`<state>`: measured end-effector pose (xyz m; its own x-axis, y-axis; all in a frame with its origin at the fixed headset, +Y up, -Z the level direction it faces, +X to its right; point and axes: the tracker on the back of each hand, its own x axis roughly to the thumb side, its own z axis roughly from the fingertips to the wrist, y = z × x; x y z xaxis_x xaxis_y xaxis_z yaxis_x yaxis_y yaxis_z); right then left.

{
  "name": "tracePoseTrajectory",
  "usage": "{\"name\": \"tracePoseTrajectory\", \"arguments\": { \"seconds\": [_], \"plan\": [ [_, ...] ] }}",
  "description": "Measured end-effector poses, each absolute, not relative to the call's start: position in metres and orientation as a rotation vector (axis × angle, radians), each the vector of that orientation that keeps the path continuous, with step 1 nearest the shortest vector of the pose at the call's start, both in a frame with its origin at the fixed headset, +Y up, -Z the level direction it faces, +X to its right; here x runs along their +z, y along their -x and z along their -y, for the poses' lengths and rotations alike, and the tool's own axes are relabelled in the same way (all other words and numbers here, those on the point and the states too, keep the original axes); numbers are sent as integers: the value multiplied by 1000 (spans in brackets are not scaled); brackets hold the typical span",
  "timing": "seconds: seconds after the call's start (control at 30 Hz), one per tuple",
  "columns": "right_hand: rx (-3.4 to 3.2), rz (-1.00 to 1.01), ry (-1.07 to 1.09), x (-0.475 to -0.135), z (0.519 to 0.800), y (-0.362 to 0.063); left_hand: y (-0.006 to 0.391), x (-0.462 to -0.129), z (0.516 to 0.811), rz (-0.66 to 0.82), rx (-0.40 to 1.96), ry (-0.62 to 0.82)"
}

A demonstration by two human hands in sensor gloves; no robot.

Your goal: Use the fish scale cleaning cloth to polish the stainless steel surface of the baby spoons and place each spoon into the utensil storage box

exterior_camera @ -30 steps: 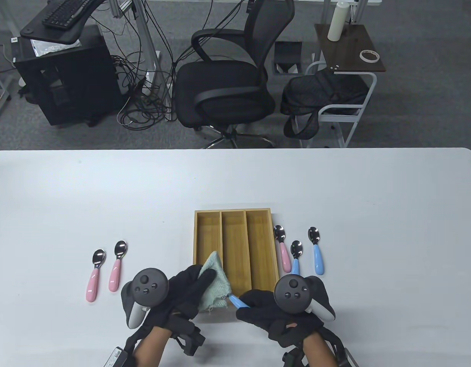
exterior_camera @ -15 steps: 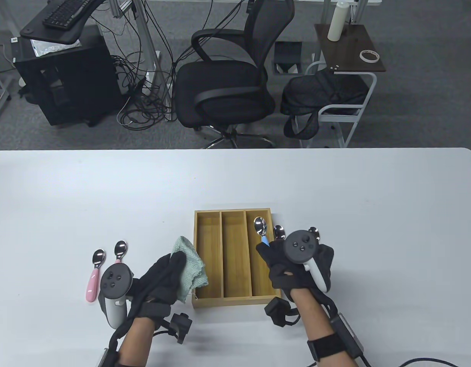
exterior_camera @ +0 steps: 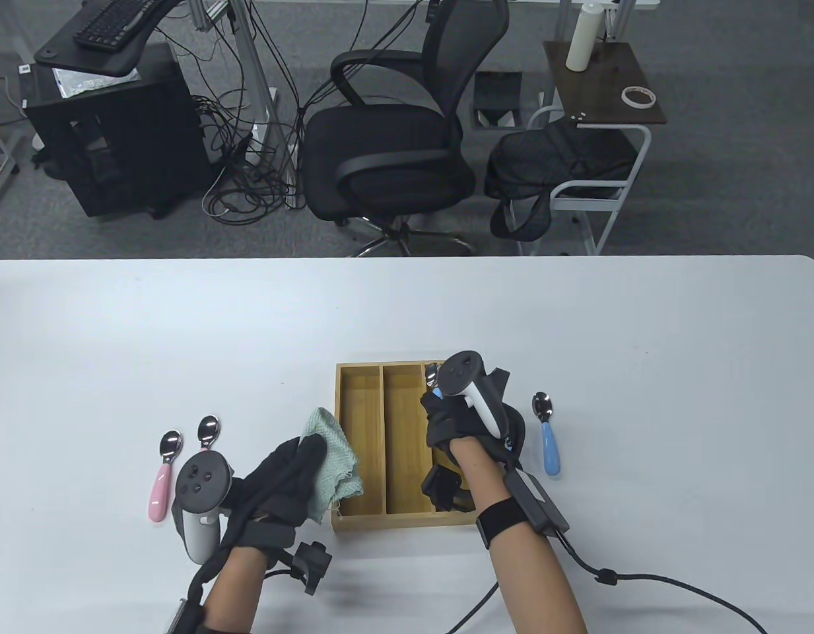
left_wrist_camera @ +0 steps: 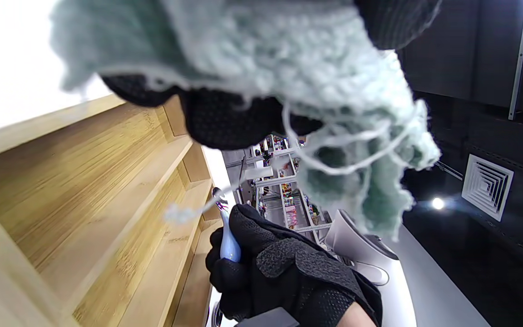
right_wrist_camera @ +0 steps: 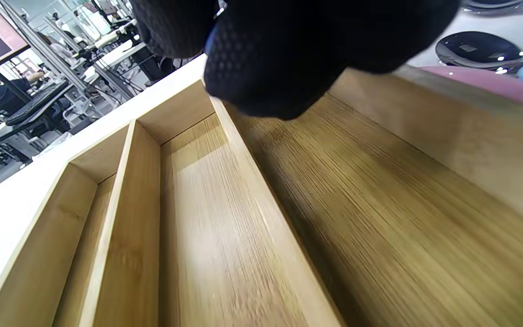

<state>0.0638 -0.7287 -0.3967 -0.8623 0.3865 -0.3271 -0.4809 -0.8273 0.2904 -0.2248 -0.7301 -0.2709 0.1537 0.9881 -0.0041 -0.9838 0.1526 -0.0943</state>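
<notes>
One spoon (exterior_camera: 433, 382) lowered into box (exterior_camera: 360, 449).

Left hand (exterior_camera: 281, 479): gloved, palm turned inward, fingers extended forward and closed around a bunched cloth (exterior_camera: 331, 456); tracker sits on the back of the hand, facing left. Forearm enters from the bottom edge, angled slightly right. The left wrist view confirms cloth bunched under the fingers (left_wrist_camera: 225, 122).

Right hand (exterior_camera: 456, 422): gloved, reaching forward, wrist rolled so the tracker points up and away. Fingers curled, pinching the blue handle of 1 spoon (exterior_camera: 434, 383), bowl forward. The left wrist view shows the same grip (left_wrist_camera: 284, 268). Forearm extends diagonally from the bottom edge, strap and cable at the wrist.
</notes>
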Motion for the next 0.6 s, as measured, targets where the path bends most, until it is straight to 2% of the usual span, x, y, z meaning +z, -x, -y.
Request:
{"name": "tracePoseTrajectory", "arguments": {
  "seconds": [0.37, 0.53, 0.6],
  "plan": [
    [2600, -648, 373, -401, 746, -59, 223, -270, 730, 75, 1402, 97],
    [2572, -651, 339, -399, 732, -60, 223, -271, 732, 75, 1402, 112],
    [2539, -640, 318, -397, 714, -66, 221, -271, 733, 89, 1421, 141]
  ]
}}
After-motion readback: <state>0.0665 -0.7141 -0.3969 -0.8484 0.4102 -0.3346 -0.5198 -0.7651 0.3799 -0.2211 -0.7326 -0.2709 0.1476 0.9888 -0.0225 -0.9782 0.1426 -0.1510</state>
